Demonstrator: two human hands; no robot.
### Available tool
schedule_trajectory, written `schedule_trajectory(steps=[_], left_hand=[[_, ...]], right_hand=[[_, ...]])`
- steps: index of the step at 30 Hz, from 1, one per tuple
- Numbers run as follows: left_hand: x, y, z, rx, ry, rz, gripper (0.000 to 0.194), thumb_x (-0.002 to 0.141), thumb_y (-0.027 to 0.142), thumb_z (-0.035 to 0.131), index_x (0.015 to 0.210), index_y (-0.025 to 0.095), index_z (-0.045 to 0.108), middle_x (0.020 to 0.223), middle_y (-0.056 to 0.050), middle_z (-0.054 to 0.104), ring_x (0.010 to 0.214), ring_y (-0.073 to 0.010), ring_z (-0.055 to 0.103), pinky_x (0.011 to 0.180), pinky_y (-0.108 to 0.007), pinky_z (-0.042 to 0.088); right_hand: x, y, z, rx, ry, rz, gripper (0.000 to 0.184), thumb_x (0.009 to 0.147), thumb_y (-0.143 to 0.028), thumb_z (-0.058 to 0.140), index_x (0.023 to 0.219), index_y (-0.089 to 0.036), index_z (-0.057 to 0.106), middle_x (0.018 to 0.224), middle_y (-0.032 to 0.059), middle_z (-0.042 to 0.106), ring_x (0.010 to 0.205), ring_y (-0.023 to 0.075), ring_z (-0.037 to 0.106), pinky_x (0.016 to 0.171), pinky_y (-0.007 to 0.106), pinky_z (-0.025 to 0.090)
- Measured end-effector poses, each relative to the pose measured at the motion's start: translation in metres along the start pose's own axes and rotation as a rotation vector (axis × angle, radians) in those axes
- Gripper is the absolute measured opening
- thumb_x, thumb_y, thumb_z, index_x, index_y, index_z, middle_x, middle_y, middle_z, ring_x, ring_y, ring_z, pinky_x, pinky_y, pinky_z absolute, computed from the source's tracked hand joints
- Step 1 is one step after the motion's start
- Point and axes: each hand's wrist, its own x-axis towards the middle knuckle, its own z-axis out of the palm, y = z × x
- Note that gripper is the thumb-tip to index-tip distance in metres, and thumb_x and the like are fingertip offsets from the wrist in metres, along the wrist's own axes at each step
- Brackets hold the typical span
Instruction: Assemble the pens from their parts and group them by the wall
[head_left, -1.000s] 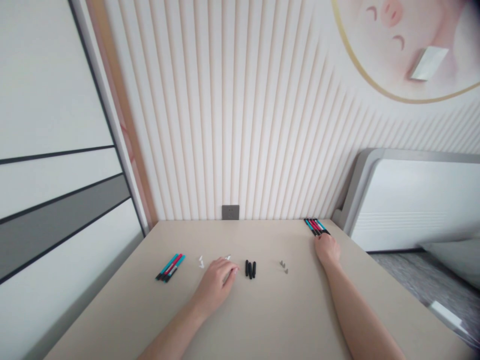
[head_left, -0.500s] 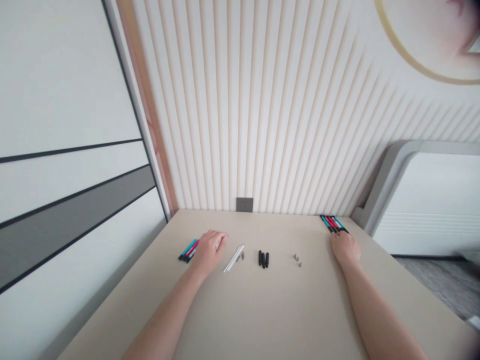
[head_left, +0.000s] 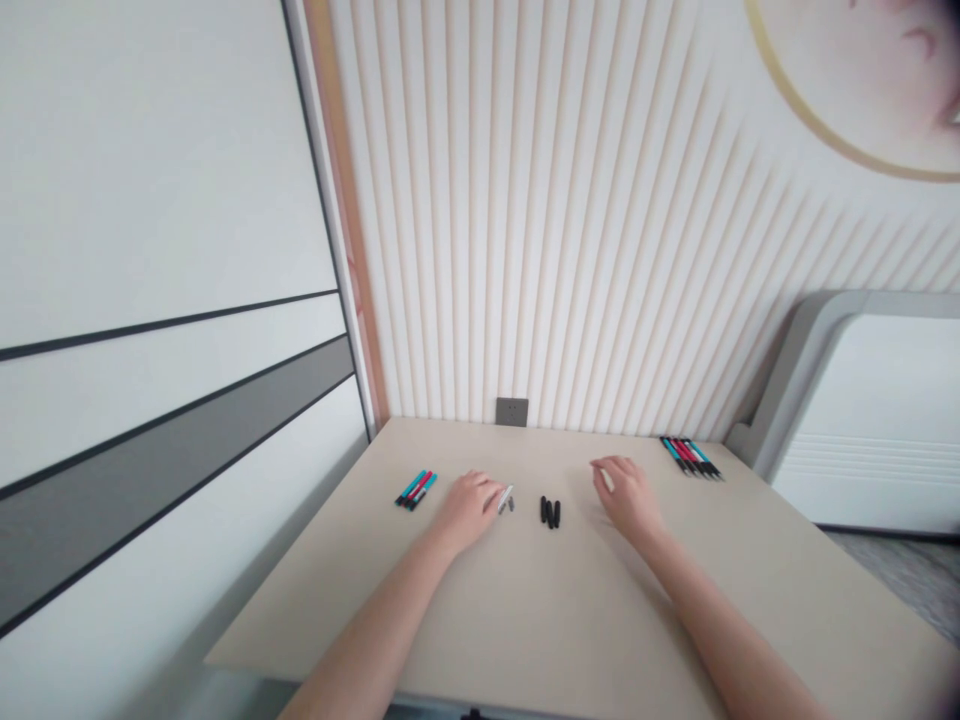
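My left hand [head_left: 471,510] is low over the table, its fingers close together on the thin white sticks [head_left: 506,496], which look like pen refills. It covers their near ends. Small grey pieces [head_left: 511,505], perhaps springs, lie just right of its fingertips. Three short black grips [head_left: 550,512] lie side by side between my hands. My right hand [head_left: 628,497] hovers right of them, fingers bent and thumb apart, with nothing visible in it. The small metal cone tips are hidden behind it.
Turquoise and red pen barrels [head_left: 416,490] lie on the left of the beige table [head_left: 540,610]. A row of turquoise, red and black pens [head_left: 691,458] lies at the back right. A dark wall socket [head_left: 512,412] sits behind the table's rear edge.
My right hand has left the row of pens and come left toward the middle. My left hand has moved right, from beside the barrels onto the white sticks. The view has shifted somewhat.
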Motion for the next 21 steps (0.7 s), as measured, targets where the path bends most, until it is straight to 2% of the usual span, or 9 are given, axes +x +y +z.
schedule_trajectory(steps=[3, 6, 8, 11, 13, 16, 18, 21], left_hand=[[0.000, 0.005, 0.001, 0.006, -0.027, 0.010, 0.021, 0.095, 0.022, 0.053, 0.102, 0.025, 0.072, 0.093, -0.003, 0.071, 0.090, -0.0178, 0.063, 0.085, -0.029, 0.048], [0.002, -0.002, -0.004, 0.038, -0.020, -0.037, 0.023, 0.095, 0.020, 0.051, 0.106, 0.024, 0.071, 0.100, -0.005, 0.070, 0.097, -0.0189, 0.062, 0.090, -0.030, 0.047], [0.002, -0.014, -0.013, 0.080, 0.013, -0.114, 0.027, 0.096, 0.017, 0.048, 0.111, 0.022, 0.069, 0.105, -0.007, 0.069, 0.102, -0.0209, 0.060, 0.094, -0.033, 0.045], [0.000, -0.040, -0.031, 0.156, 0.060, -0.274, 0.027, 0.095, 0.015, 0.047, 0.112, 0.020, 0.068, 0.109, -0.009, 0.068, 0.106, -0.0232, 0.059, 0.096, -0.037, 0.044], [-0.005, -0.058, -0.040, 0.207, 0.078, -0.392, 0.027, 0.095, 0.017, 0.047, 0.111, 0.018, 0.068, 0.112, -0.011, 0.067, 0.108, -0.0251, 0.058, 0.097, -0.039, 0.043], [-0.013, -0.077, -0.046, 0.256, 0.045, -0.535, 0.021, 0.093, 0.020, 0.053, 0.104, 0.015, 0.070, 0.106, -0.014, 0.067, 0.106, -0.0298, 0.060, 0.091, -0.043, 0.047], [-0.016, -0.083, -0.044, 0.267, 0.001, -0.590, 0.019, 0.094, 0.025, 0.056, 0.105, 0.015, 0.068, 0.108, -0.012, 0.066, 0.103, -0.0274, 0.061, 0.089, -0.044, 0.050], [-0.017, -0.087, -0.039, 0.261, -0.053, -0.622, 0.027, 0.096, 0.032, 0.057, 0.118, 0.017, 0.060, 0.120, -0.009, 0.061, 0.102, -0.0220, 0.062, 0.087, -0.042, 0.054]], right_hand=[[-0.006, -0.062, 0.018, 0.090, -0.042, -0.236, 0.026, 0.095, -0.023, 0.045, 0.104, -0.021, 0.070, 0.108, 0.0111, 0.067, 0.104, 0.0271, 0.057, 0.093, 0.040, 0.041], [-0.008, -0.107, 0.033, 0.140, -0.070, -0.305, 0.025, 0.095, -0.021, 0.047, 0.106, -0.023, 0.070, 0.106, 0.0105, 0.067, 0.102, 0.0266, 0.057, 0.090, 0.039, 0.042], [-0.009, -0.122, 0.038, 0.162, -0.087, -0.330, 0.024, 0.094, -0.022, 0.050, 0.109, -0.023, 0.069, 0.106, 0.0106, 0.067, 0.103, 0.0263, 0.057, 0.090, 0.039, 0.043], [-0.015, -0.120, 0.036, 0.189, -0.106, -0.349, 0.024, 0.094, -0.023, 0.051, 0.110, -0.024, 0.069, 0.107, 0.0097, 0.067, 0.103, 0.0249, 0.058, 0.091, 0.038, 0.044], [-0.022, -0.109, 0.030, 0.199, -0.112, -0.344, 0.025, 0.095, -0.020, 0.049, 0.109, -0.023, 0.069, 0.106, 0.0091, 0.067, 0.101, 0.0236, 0.058, 0.090, 0.037, 0.044], [-0.031, -0.091, 0.021, 0.233, -0.106, -0.287, 0.025, 0.094, -0.018, 0.047, 0.103, -0.022, 0.070, 0.106, 0.0085, 0.068, 0.101, 0.0227, 0.059, 0.091, 0.037, 0.044], [-0.031, -0.082, 0.018, 0.272, -0.084, -0.208, 0.024, 0.094, -0.019, 0.047, 0.101, -0.021, 0.070, 0.105, 0.0084, 0.068, 0.101, 0.0228, 0.059, 0.092, 0.038, 0.044], [-0.027, -0.075, 0.019, 0.297, -0.057, -0.114, 0.025, 0.094, -0.020, 0.045, 0.101, -0.020, 0.069, 0.104, 0.0092, 0.068, 0.101, 0.0233, 0.059, 0.093, 0.039, 0.044]])
